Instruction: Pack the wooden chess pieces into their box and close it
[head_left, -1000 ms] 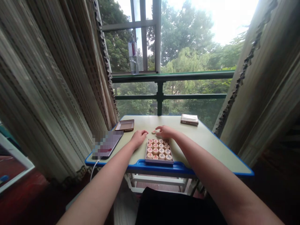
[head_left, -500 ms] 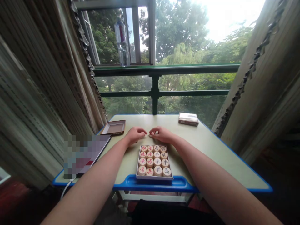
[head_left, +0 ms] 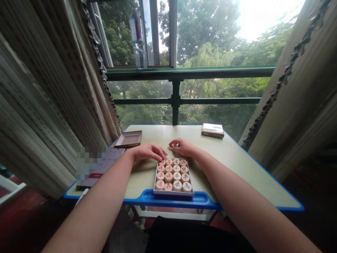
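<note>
A shallow white-edged box near the table's front holds rows of round wooden xiangqi pieces, red characters on the left and dark ones on the right. At its far left corner, my left hand has its thumb and fingers bent around a red-marked xiangqi piece, partly covering it. Just beyond the box, my right hand rests on the tabletop, its fingers closed over a pale xiangqi piece that shows only in part.
A phone or tablet, partly blurred out, lies left with a white cable. An open box lid sits at the back left, a small flat case at the back right. The table stands against a green-railed window between curtains.
My left hand has moved back toward me and left, from beside the right hand to the box's far left corner. My right hand stays beyond the box. The camera view has shifted slightly.
</note>
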Available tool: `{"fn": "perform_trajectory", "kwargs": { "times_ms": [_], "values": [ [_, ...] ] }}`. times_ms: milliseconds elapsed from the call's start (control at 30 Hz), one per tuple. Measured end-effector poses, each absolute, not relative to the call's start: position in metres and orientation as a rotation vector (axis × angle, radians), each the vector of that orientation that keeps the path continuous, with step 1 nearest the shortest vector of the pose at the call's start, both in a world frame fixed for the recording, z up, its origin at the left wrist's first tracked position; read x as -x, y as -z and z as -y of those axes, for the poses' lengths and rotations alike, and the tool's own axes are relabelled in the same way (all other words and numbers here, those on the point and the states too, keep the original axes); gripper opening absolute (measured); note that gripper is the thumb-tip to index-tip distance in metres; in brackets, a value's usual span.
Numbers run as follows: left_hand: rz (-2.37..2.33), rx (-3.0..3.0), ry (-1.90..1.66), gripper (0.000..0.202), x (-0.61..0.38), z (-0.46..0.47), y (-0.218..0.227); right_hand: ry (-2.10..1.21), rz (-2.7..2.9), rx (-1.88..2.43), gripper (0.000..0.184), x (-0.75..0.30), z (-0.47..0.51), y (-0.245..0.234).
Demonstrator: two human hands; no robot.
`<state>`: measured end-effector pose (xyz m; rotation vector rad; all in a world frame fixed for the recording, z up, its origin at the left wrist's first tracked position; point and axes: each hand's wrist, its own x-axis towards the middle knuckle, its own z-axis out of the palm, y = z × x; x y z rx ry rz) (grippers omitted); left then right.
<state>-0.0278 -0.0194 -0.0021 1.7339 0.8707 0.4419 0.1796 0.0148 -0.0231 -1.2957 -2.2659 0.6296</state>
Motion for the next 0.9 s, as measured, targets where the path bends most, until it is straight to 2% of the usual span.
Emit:
{"fn": "perform_trajectory", "kwargs": {
  "times_ms": [200,567,733,900],
  "values": [
    [-0.895,-1.716,-0.434,0.014,0.027,0.021,-0.001,-0.614,2.263,1.304,0.026,-0.179,-0.014,0.023],
    [-1.303,-1.795,-0.881,0.038,0.011,0.010,0.021,-0.500,2.173,1.259,0.030,-0.176,-0.008,0.023],
    [-1.187,-1.826,-1.020,0.042,0.003,0.011,0.021,-0.453,2.091,1.106,0.030,-0.170,-0.004,0.018],
    [-1.178,-1.760,-1.074,0.049,-0.001,0.012,0.021,-0.488,2.053,0.987,0.021,-0.166,-0.004,0.016]
  ]
}}
